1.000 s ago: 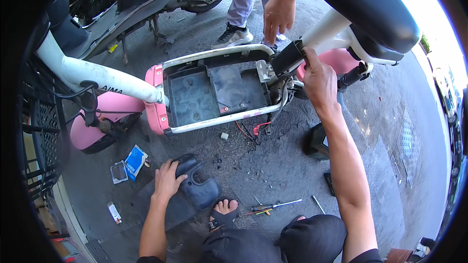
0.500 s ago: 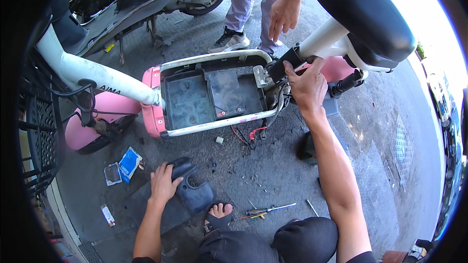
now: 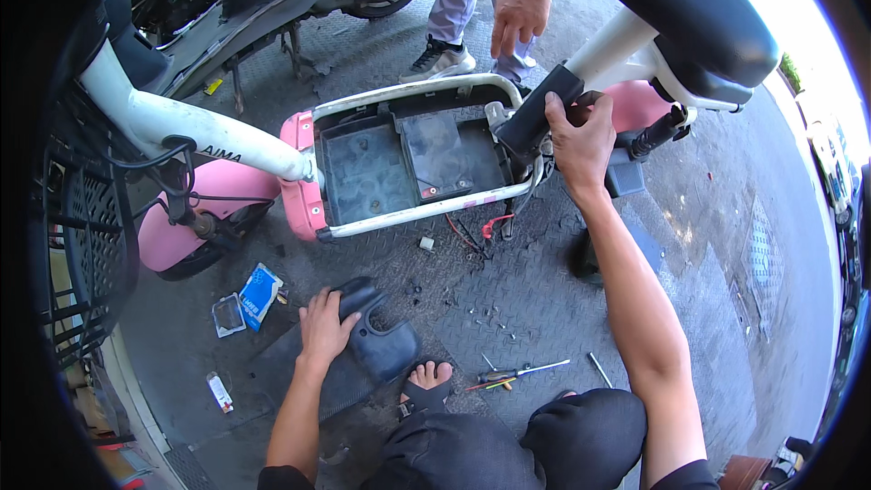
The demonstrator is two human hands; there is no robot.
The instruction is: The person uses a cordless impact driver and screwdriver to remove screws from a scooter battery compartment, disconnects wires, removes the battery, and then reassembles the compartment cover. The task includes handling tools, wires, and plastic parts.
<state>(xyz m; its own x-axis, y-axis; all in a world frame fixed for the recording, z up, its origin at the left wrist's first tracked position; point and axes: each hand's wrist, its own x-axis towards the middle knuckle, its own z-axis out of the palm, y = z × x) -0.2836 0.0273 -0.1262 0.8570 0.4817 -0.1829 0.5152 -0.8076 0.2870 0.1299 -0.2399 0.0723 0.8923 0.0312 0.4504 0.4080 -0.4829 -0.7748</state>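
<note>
My right hand (image 3: 585, 141) grips a long black box-like piece (image 3: 543, 113) at the foot of the white seat tube (image 3: 610, 47). My thumb lies on its face and the other fingers curl behind, partly hidden. My left hand (image 3: 327, 327) rests with fingers apart on a black moulded plastic cover (image 3: 386, 349) on the ground. In front lies the open floor tray (image 3: 367, 168) of a pink and white electric scooter, with a black battery (image 3: 442, 154) inside. Red wires (image 3: 490, 225) hang beside the frame's near rail.
Screwdrivers (image 3: 526, 372), a metal rod (image 3: 600, 369) and small screws (image 3: 487, 322) lie on the ground. Left are a blue packet (image 3: 260, 295) and a small tube (image 3: 219, 392). Another person's hand (image 3: 522, 14) hangs beyond the frame. A second scooter (image 3: 299, 0) stands behind.
The black piece now shows more of its broad face and leans toward the near side. My right thumb has shifted up along it. The whole view has shifted slightly; my left hand stays on the cover.
</note>
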